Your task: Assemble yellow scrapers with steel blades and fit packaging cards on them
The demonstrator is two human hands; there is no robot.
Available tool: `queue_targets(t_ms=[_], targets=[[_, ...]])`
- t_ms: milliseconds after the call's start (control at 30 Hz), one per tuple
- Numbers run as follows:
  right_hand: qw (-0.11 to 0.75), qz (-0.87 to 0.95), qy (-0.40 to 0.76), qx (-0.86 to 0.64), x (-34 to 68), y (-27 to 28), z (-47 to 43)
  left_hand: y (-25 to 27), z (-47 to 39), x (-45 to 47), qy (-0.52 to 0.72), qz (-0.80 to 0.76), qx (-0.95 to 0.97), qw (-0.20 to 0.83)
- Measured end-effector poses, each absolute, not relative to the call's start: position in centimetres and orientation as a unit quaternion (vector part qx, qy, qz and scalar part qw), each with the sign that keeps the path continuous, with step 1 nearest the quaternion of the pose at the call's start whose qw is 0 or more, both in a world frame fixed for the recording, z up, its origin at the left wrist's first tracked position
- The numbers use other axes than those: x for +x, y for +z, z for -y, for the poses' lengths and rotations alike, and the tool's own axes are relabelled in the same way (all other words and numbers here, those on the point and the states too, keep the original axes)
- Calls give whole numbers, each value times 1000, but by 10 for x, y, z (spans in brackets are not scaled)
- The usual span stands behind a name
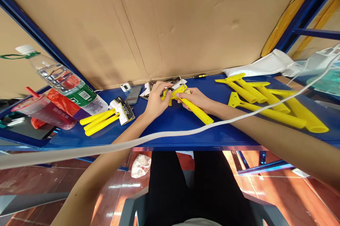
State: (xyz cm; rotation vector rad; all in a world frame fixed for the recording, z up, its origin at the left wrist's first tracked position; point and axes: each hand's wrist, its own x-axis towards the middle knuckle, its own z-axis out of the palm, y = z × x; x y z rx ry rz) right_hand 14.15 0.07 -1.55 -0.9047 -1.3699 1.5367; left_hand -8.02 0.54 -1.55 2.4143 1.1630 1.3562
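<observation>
A yellow scraper [200, 112] lies between my hands over the blue table, its hollow-looking handle slanting toward the front right. My left hand [157, 99] pinches its head end with thumb and fingers. My right hand [198, 99] is closed around the neck; a thin metal piece [182, 81] sticks up by its fingertips, too small to name. Black-and-white packaging cards [176, 83] lie behind the hands, partly covered by them. To the left, several carded yellow-handled scrapers [102, 121] rest together. Several loose yellow scrapers [265, 111] are spread to the right, beside my right forearm.
A water bottle [66, 80] and a red drink cup [47, 111] stand at the left. A yellow-black screwdriver [199, 76] lies near the cardboard wall [170, 24]. One white cable [170, 133] crosses in front of my forearms. White plastic wrapping [262, 63] lies at the back right.
</observation>
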Motion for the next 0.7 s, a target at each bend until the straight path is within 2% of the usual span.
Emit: queue_targets(t_ms=[200,467,700], targets=[[550,504,551,-373,142,-23,-12,-19,12,-56,331,-408,846,-86],[622,496,459,-395,154,-29,-28,-19,6,-12,282,-437,850,-84],[644,517,394,-403,164,-33,-44,-2,5,15,199,-462,845,-184]])
